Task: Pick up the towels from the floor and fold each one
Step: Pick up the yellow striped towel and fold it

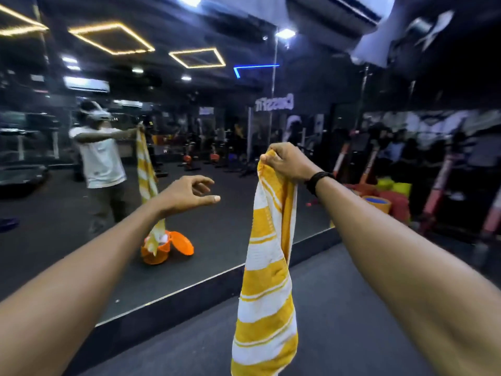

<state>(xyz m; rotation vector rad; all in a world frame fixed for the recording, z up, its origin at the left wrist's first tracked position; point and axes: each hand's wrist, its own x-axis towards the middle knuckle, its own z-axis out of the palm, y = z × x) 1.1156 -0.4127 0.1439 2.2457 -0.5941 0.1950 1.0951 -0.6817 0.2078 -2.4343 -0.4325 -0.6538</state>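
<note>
A yellow and white striped towel point(267, 267) hangs straight down in front of me, bunched lengthwise. My right hand point(288, 162) pinches its top corner at chest height. My left hand point(189, 195) is held out to the left of the towel, fingers apart and curled, holding nothing and a short gap away from the cloth. The towel's lower end runs out of the bottom of the view.
A wall mirror point(162, 158) stands ahead, its base ledge point(189, 297) running across the dark floor. It reflects me, the towel, and an orange basket point(157, 252) with its lid beside it. Coloured gym gear point(385, 196) lies at the right.
</note>
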